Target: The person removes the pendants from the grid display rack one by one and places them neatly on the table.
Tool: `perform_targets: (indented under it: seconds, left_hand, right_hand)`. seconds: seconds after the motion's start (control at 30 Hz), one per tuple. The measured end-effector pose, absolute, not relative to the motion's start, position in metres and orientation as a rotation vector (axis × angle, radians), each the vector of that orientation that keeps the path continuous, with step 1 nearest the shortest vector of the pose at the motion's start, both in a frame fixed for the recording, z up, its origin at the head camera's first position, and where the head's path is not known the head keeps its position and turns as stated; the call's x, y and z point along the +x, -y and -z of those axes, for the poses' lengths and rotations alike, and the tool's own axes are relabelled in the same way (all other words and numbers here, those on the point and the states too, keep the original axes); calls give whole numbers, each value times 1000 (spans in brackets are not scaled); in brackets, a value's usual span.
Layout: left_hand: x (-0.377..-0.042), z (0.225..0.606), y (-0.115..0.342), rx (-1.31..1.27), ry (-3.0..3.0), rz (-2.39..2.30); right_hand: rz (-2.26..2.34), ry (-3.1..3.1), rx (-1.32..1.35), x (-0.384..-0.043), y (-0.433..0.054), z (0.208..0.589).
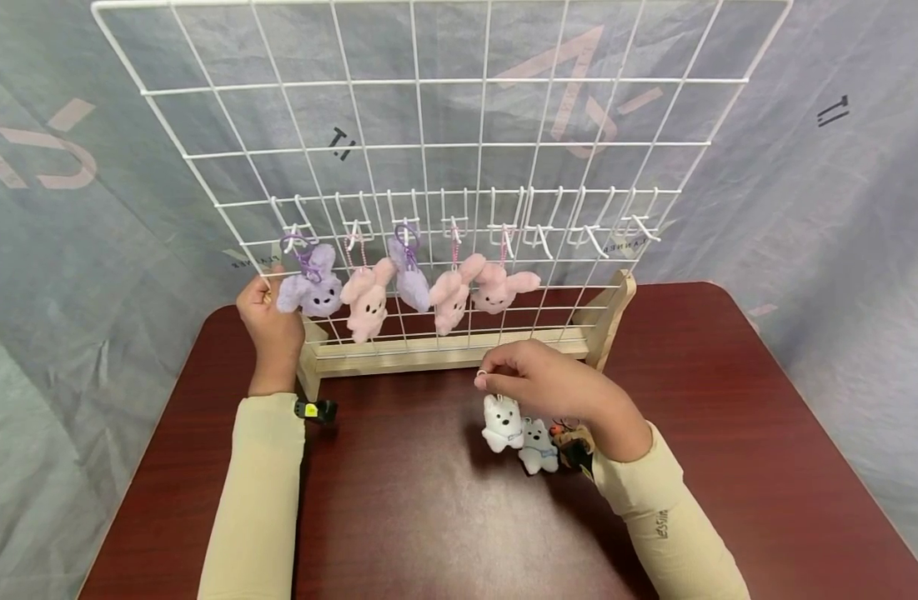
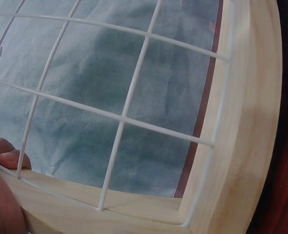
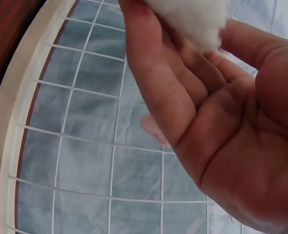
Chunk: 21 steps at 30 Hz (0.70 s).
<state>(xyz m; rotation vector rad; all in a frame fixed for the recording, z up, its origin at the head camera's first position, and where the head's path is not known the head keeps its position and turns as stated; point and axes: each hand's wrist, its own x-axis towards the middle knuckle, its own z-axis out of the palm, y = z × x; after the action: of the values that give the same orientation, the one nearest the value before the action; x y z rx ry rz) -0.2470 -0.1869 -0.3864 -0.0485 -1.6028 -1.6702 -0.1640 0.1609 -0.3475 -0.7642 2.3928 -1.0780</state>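
My right hand (image 1: 552,379) pinches the small ring at the top of a white dog plush keychain (image 1: 502,423), which hangs just above the table. White plush (image 3: 193,19) also shows between the fingers at the top of the right wrist view. Next to it are a second white dog plush (image 1: 537,447) with a blue collar and a brown and black plush (image 1: 571,442), partly hidden by my wrist. My left hand (image 1: 271,321) grips the left side of the white wire grid rack (image 1: 421,150); its fingers (image 2: 10,158) curl round the rack's wooden frame (image 2: 75,200).
Purple bunny plushes (image 1: 323,296) and pink bunny plushes (image 1: 368,308) hang from hooks across the grid. Three more white hooks (image 1: 594,237) sit to their right. A wooden foot (image 1: 612,317) supports the rack on the dark red table (image 1: 398,500). Grey sheeting hangs behind.
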Motion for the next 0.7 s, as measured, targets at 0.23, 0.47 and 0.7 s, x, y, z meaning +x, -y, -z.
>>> perform_targets:
  seconds: [0.23,0.47,0.7]
  left_hand:
    - [-259,399,194,-25,1598,1659]
    - [-266,410,202,-14,1609,1650]
    - [-264,406,200,-5,1584,1670]
  right_hand:
    - [915,-2329,-878,-166,-162,354]
    - [815,-2297,-957,-170,-162,361]
    - [776,-2244,-942,-175,-160,375]
